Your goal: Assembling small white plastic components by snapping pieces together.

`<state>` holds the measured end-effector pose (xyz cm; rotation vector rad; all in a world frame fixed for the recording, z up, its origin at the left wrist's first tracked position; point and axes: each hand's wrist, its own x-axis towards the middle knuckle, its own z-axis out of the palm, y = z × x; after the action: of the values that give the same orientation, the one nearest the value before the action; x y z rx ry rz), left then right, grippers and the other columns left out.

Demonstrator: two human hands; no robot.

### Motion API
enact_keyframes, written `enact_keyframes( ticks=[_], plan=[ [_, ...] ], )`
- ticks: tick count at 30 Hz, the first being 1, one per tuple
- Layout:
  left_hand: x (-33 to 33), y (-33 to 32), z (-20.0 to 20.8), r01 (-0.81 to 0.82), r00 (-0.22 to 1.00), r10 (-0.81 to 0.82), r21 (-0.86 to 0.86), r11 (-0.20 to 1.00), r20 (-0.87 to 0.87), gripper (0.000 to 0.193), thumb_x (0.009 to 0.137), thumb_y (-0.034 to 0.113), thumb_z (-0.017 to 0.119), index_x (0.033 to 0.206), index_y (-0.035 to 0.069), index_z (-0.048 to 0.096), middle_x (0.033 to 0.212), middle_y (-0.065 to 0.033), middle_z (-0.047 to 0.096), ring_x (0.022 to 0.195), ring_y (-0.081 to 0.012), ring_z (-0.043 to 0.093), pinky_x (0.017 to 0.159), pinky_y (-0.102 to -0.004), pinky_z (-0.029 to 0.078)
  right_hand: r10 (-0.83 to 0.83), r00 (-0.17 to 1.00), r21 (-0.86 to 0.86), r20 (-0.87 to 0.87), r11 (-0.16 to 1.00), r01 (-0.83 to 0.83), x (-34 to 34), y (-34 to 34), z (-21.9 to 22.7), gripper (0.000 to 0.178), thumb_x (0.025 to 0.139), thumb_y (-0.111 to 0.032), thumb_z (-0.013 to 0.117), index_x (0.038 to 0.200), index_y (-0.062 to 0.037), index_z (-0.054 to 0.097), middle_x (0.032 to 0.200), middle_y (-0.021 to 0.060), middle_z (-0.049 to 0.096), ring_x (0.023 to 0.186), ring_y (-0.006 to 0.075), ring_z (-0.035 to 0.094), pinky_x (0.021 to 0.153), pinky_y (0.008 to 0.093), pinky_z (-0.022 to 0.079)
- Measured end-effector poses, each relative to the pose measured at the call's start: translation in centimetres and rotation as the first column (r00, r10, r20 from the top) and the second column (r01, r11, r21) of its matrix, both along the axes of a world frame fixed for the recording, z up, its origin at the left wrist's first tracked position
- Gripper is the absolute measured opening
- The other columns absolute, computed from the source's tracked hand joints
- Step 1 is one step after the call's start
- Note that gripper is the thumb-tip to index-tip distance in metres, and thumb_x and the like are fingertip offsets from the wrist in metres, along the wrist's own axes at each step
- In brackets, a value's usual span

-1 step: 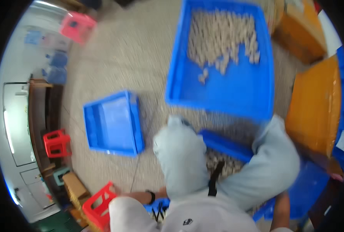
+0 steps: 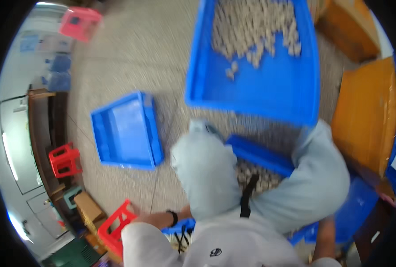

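My left hand [image 2: 185, 215] reaches past a black wristband [image 2: 173, 218] and goes out of sight behind my left thigh, its fingers hidden. My right forearm [image 2: 326, 233] drops beside my right thigh, which covers the hand. Between my legs, a blue tray [image 2: 262, 155] shows its long wall, with many small greyish pieces [image 2: 256, 178] beside it. Blue plastic [image 2: 180, 226] also shows by my left wrist. Ahead of my knees lies a large blue tray [image 2: 251, 95]; small beige pieces [image 2: 251, 31] fill its far part. What either hand touches cannot be seen.
A smaller blue tray [image 2: 129, 135] with nothing visible inside lies on the floor to the left. Red stools [image 2: 65, 160] and a pink stool [image 2: 80, 23] stand further left. Cardboard boxes [image 2: 365, 115] line the right side, near another blue container [image 2: 356, 207].
The whole view has shifted, so the trays and my knees sit higher in the picture. Both arms stay low at my sides, with the hands still mostly hidden.
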<state>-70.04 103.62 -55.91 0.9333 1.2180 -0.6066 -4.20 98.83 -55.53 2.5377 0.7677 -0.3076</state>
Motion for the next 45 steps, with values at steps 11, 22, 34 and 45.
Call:
enact_keyframes(
  ticks=[11,22,34,45],
  plan=[
    [-1.6,-3.6,17.2,0.029,0.999,-0.040,-0.546,0.837,-0.009,0.034,0.082,0.027,0.050,0.109,0.005,0.053,0.103,-0.0179,0.056,0.097,-0.0279,0.052,0.084,-0.0395,0.040,-0.250,0.968,-0.284,0.027,0.926,0.248,-2.8,-11.7,18.9,0.010,0.085,-0.013,0.044,0.086,-0.0033,0.047,0.068,0.0098,0.052,0.060,0.0230,0.049,0.058,0.0350,0.036],
    [3.4,5.3,11.8,-0.076,0.997,0.058,-0.433,0.898,-0.055,0.031,0.082,0.024,0.050,0.106,0.005,0.054,0.099,-0.0180,0.057,0.094,-0.0275,0.053,0.083,-0.0385,0.040,-0.346,0.933,0.110,-0.098,0.928,0.356,1.9,-2.3,7.1,0.011,0.086,-0.013,0.044,0.083,-0.0021,0.046,0.066,0.0087,0.049,0.056,0.0199,0.045,0.053,0.0319,0.034],
    [2.8,25.0,6.5,-0.078,0.982,0.023,-0.289,0.954,-0.188,0.028,0.081,0.022,0.050,0.104,0.005,0.056,0.096,-0.0182,0.058,0.091,-0.0271,0.055,0.082,-0.0374,0.040,-0.490,0.774,0.413,-0.401,0.657,0.630,-2.6,11.4,-10.2,0.013,0.086,-0.012,0.045,0.080,-0.0008,0.046,0.063,0.0074,0.045,0.052,0.0165,0.041,0.048,0.0285,0.032],
    [3.5,30.3,16.1,-0.289,0.955,0.288,-0.008,0.957,-0.064,0.037,0.083,0.031,0.047,0.113,0.009,0.049,0.103,-0.0162,0.056,0.097,-0.0259,0.053,0.082,-0.0382,0.042,-0.077,0.878,0.364,-0.472,0.891,0.273,-5.6,25.6,1.9,0.005,0.077,-0.006,0.046,0.077,-0.0010,0.047,0.068,0.0095,0.050,0.064,0.0211,0.048,0.061,0.0338,0.042]
  ],
)
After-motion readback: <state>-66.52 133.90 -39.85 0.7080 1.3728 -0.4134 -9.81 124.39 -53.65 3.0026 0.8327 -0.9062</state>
